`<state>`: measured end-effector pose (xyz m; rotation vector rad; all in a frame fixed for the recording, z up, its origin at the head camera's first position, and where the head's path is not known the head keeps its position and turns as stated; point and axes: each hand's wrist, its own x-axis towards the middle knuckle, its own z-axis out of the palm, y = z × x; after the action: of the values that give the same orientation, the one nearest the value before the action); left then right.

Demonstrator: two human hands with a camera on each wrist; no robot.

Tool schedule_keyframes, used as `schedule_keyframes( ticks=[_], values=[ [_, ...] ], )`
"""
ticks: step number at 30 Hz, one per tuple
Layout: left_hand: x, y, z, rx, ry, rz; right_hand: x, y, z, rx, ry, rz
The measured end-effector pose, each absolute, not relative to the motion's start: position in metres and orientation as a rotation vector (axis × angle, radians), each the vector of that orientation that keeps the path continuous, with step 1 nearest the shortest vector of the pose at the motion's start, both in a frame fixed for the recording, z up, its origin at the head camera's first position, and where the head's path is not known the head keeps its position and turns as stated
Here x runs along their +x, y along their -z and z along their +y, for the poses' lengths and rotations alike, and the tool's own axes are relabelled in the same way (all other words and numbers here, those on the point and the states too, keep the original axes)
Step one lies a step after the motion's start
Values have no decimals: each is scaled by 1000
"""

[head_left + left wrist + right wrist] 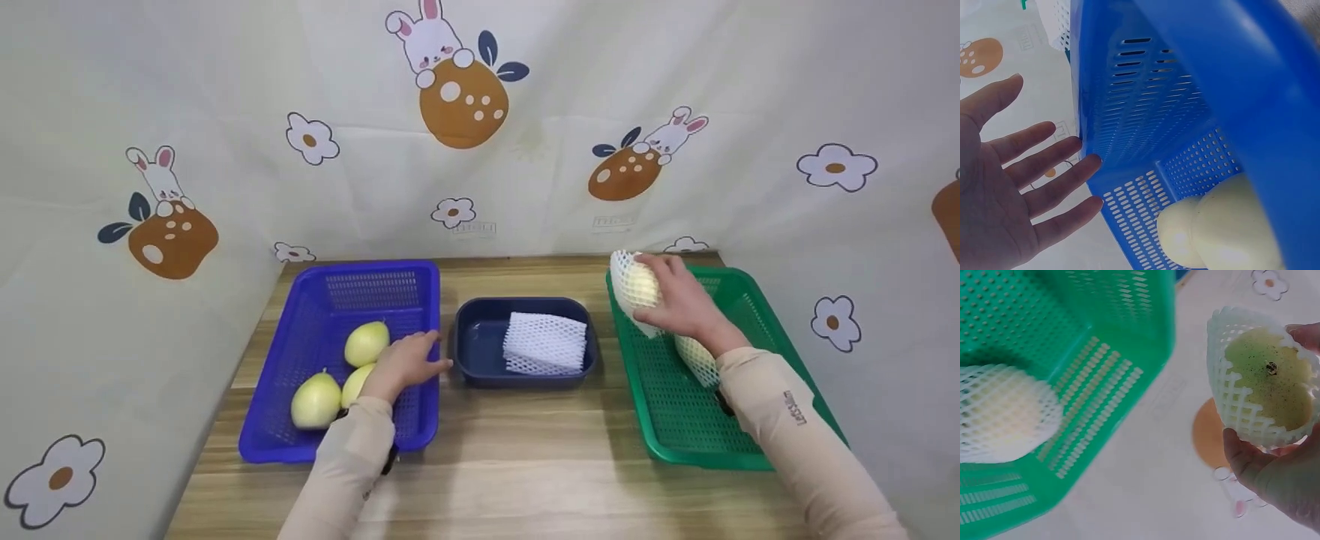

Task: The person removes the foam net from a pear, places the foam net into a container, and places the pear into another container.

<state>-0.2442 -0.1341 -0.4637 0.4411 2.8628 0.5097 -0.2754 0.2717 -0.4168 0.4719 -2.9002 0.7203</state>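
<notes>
My right hand grips a pale yellow-green pear wrapped in a white foam net, fingers on one side and thumb on the other. It is held up over the far left corner of the green basket. Inside that basket lies another netted pear, partly hidden by the right arm in the head view. My left hand holds nothing; its fingers are spread near the right wall of the blue basket. Bare pears sit in the blue basket, one partly behind the left hand.
Between the baskets stands a small dark blue bin with white foam nets stacked at its right side. All three containers rest on a wooden table. A printed cloth hangs behind and at both sides.
</notes>
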Motion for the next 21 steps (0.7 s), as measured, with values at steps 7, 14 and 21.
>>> schedule_keyframes(
  ticks=[7, 14, 21],
  values=[
    [-244, 462, -134, 440, -507, 2871, -262, 408, 236, 700, -724, -2751],
    [-243, 464, -134, 433, -509, 2879, -245, 411, 202, 902, -677, -2654],
    [-240, 465, -134, 459, -493, 2907, -230, 429, 181, 1044, -638, -2642]
  ],
)
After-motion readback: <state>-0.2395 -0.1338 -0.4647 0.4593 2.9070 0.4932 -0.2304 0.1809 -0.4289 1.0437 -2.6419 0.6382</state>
